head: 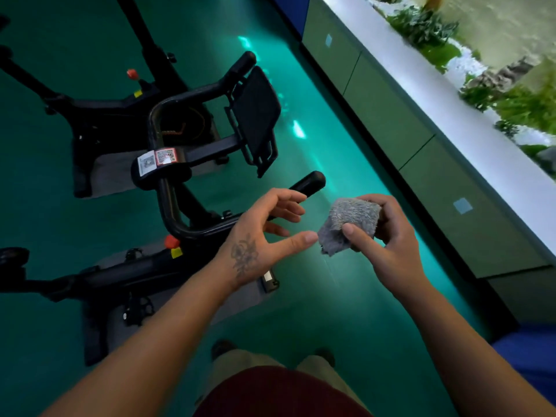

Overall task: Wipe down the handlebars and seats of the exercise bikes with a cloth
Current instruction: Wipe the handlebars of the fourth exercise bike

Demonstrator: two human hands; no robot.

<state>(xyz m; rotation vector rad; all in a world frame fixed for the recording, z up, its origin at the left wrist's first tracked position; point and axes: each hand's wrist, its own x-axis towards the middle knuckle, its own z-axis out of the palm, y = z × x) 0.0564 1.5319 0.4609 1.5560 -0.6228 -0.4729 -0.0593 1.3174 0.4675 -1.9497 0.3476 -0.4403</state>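
Head view: R hand [388, 233] pinches folded grey cloth [350, 225], L hand [264, 236] slack-fingered, thumb just beside cloth's edge, above handlebar [168, 206].

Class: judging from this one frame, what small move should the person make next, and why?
Probably lower the grey cloth onto the near handlebar. The right hand already grips the cloth, the left hand is open beside it, and nothing touches the bar yet.
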